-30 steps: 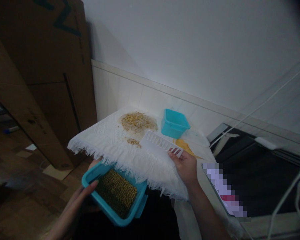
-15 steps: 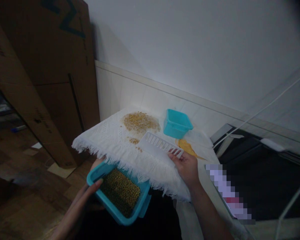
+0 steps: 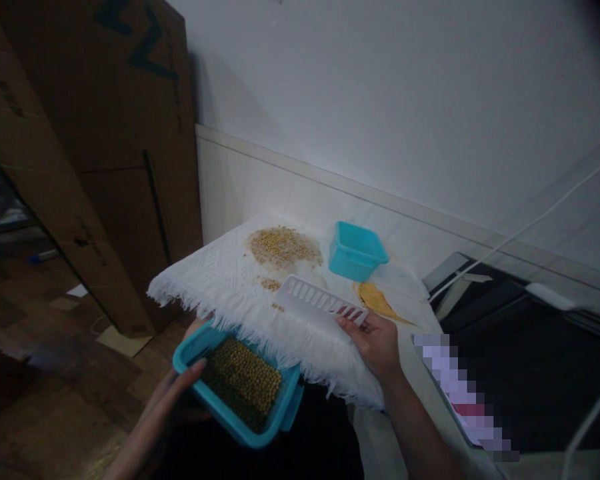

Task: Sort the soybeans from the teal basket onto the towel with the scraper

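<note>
**A Blue Tub of Beans in My Left Hand, a White Slotted Scoop in My Right**

The biggest thing is the pale wall (image 3: 380,93) in front of me. Next comes a tall brown cardboard box (image 3: 130,120), on the left. Then there is the table, with a white tablecloth (image 3: 195,280) that has a fringe (image 3: 290,343) on its edge.

My blue tub (image 3: 225,420) is just under that edge, tipped a bit, and some fringe hangs over its rim. My left hand (image 3: 173,395) is closed on its side, thumb over the rim; I can't see most of the fingers. Inside are yellow beans (image 3: 253,377) next to tiny dark green ones (image 3: 227,400).

A smaller turquoise bin (image 3: 355,265) stands upright at the back of the table. My white slotted scoop (image 3: 300,307) is over the cloth, and my right hand (image 3: 377,340) pinches its near end, thumb on top.

Past it lies a bean pile (image 3: 283,247). A flat yellow thing (image 3: 379,301) lies near the bin. Smallest is a little bean patch (image 3: 270,284) by the scoop's far end.
</note>
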`<action>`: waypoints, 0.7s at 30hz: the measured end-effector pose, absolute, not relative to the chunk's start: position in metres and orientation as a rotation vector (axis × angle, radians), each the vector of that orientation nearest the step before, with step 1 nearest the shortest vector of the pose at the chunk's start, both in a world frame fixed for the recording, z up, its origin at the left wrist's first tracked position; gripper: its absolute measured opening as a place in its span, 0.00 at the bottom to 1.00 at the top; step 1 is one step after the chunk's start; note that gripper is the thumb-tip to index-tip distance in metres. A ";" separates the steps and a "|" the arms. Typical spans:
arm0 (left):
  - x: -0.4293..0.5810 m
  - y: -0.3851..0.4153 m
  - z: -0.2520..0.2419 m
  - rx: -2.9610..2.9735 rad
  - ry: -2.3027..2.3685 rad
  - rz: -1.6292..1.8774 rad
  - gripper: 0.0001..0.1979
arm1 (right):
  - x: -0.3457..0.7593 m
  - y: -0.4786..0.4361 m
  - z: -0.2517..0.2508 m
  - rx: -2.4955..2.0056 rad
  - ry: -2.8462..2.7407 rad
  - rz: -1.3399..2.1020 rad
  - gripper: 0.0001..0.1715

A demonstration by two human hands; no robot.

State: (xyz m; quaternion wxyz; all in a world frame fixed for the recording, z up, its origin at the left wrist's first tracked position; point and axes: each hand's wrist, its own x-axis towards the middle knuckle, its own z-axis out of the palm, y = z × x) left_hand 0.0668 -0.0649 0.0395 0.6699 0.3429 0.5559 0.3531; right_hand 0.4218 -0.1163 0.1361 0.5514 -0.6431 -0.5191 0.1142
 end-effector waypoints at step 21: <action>0.063 -0.066 0.041 0.681 1.271 0.844 0.54 | 0.421 -0.112 0.143 -1.590 -1.247 0.093 0.15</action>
